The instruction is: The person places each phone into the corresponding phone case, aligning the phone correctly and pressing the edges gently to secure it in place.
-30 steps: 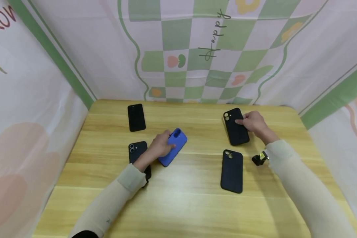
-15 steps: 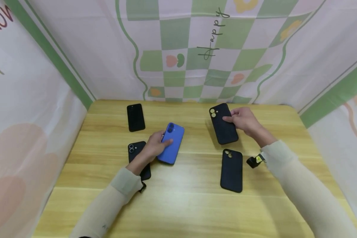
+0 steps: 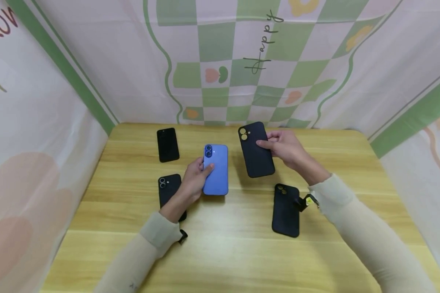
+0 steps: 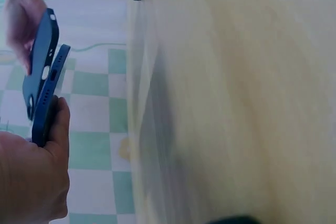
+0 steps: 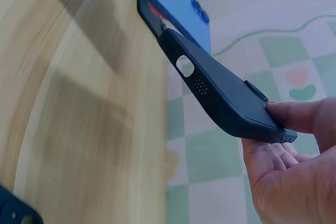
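Note:
My left hand (image 3: 193, 180) grips a blue phone (image 3: 218, 176) by its left edge, thumb on the back, camera lenses at the top left. To its right, my right hand (image 3: 289, 150) pinches a black phone case (image 3: 256, 159) at its right edge, its thumb lying on the back face. Both are raised off the table, with shadows below. A narrow gap parts them in the head view. In the right wrist view the phone (image 5: 167, 4) overlaps the far end of the case (image 5: 223, 90), whose bottom edge shows an oval port cutout.
At the back left lies a black phone (image 3: 167, 145). Nearer, a dark phone with two lenses (image 3: 168, 188) is partly covered by the left forearm. Another black case (image 3: 285, 219) lies at right, below the right wrist. A patterned cloth (image 3: 220, 49) hangs behind the wooden table (image 3: 227, 252).
The right hand has lifted the black case and carried it left toward the blue phone. The left hand has raised the blue phone and turned it upright from its slant.

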Demonstrator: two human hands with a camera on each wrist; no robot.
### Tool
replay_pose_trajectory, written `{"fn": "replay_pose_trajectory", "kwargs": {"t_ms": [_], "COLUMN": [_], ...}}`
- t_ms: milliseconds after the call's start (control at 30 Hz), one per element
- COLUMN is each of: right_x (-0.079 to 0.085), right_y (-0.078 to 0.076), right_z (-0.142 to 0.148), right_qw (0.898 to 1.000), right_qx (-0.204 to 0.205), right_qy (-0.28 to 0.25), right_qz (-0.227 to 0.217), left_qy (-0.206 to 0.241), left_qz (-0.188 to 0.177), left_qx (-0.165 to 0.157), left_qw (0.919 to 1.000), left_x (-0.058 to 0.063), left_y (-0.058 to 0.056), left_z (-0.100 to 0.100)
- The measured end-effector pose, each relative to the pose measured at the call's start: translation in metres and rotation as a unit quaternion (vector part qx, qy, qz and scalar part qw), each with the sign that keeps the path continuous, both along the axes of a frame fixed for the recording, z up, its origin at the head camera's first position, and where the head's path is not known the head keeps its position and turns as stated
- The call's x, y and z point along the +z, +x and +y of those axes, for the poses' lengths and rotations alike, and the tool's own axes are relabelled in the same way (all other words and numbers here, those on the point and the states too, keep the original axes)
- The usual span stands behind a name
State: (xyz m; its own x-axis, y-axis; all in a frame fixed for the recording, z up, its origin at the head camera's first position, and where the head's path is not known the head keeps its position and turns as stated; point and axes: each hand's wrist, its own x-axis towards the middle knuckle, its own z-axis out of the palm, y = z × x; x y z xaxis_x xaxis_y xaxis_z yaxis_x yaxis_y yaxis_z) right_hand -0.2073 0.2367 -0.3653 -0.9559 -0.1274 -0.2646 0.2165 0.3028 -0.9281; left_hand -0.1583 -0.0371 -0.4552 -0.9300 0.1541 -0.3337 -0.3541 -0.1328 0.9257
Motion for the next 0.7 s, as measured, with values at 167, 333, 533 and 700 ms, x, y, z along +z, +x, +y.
{"fn": "replay_pose_trajectory", "kwargs": {"t_ms": [167, 333, 533, 700], "right_x": [0.003, 0.002, -0.001, -0.007], "right_y": [0.002, 0.004, 0.008, 0.01], "right_z": [-0.01, -0.024, -0.044, -0.056], "right_qw": [1.0, 0.998, 0.996, 0.995], "right_qx": [0.005, 0.005, 0.012, 0.016], "right_qy": [-0.017, -0.057, -0.087, -0.096], "right_qz": [0.001, -0.005, -0.006, -0.015], "left_qy": [0.04, 0.094, 0.146, 0.192], "left_qz": [-0.007, -0.005, 0.002, -0.001], "left_qx": [0.014, 0.001, -0.009, 0.004], "left_qw": [0.9991, 0.9956, 0.9893, 0.9813], "left_x": [0.001, 0.0, 0.002, 0.004], "left_y": [0.002, 0.005, 0.008, 0.008], "left_z": [0.004, 0.007, 0.011, 0.014]}}
